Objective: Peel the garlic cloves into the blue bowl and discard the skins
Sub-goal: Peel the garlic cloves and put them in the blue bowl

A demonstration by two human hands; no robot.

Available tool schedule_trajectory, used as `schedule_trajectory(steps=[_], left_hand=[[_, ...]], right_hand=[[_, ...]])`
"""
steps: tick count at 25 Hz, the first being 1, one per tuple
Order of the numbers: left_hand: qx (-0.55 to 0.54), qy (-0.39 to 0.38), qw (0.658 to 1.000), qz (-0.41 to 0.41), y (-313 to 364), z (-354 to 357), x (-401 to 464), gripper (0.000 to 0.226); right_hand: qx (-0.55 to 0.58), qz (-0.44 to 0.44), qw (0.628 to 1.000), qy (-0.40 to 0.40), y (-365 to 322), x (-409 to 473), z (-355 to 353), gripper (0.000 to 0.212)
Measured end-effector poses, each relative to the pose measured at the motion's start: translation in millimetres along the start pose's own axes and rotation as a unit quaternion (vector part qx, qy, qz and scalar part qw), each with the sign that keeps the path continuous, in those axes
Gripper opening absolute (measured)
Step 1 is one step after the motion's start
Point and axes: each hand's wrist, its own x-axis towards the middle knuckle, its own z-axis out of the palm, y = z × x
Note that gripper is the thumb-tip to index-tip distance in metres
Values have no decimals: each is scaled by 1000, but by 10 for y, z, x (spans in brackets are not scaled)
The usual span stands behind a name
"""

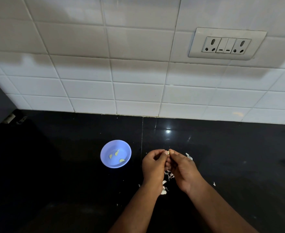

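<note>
A small blue bowl (pixel 104 158) stands on the black counter left of my hands, with three peeled garlic cloves (pixel 116 152) inside. My left hand (pixel 152 167) and my right hand (pixel 183 169) meet above the counter and pinch one garlic clove (pixel 168 152) between their fingertips. Only a pale sliver of that clove shows. White garlic skins (pixel 168 175) lie scattered on the counter under and between my hands, and a few more skin pieces (pixel 189 156) sit just right of my right hand.
The black counter (pixel 62 165) runs back to a white tiled wall (pixel 121 81). A socket and switch panel (pixel 226 44) is set in the wall at upper right. A dark object (pixel 10 118) lies at the counter's far left corner.
</note>
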Motion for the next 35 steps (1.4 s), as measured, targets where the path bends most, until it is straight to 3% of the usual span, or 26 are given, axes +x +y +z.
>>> schedule_trajectory(steps=[3, 5, 10, 14, 16, 20, 23, 25, 27, 31, 35], left_hand=[[177, -2, 972, 155, -11, -77, 33, 17], [197, 8, 961, 193, -5, -83, 11, 19], [53, 0, 992, 117, -52, -53, 30, 15], [-33, -30, 996, 82, -4, -35, -10, 8], [-54, -44, 994, 79, 5, -41, -33, 7], [-71, -27, 996, 47, 5, -19, -55, 6], [-60, -3, 998, 28, -9, -31, -46, 4], [-52, 10, 998, 16, -23, -42, -38, 3], [-47, 21, 999, 8, -30, -41, -45, 3], [-31, 11, 999, 8, -37, -45, -43, 5], [-55, -23, 998, 3, -9, -61, -57, 6]], right_hand=[[-37, -11, 999, 1, -93, -27, 12, 14], [-44, 1, 999, -1, -118, -37, 47, 13], [44, 78, 996, 1, -130, -46, 121, 13], [81, 109, 991, 2, -169, -68, 125, 20], [51, 91, 994, 18, -185, -54, 108, 19], [-99, -27, 993, 56, -211, -33, 35, 5], [-217, -65, 970, 93, -221, -13, -47, 28], [-289, -63, 951, 93, -211, 1, -92, 32], [-304, -79, 948, 56, -197, -17, -110, 14], [-284, -135, 949, -4, -209, -104, -36, 19], [-259, -131, 957, -17, -184, -108, -24, 16]])
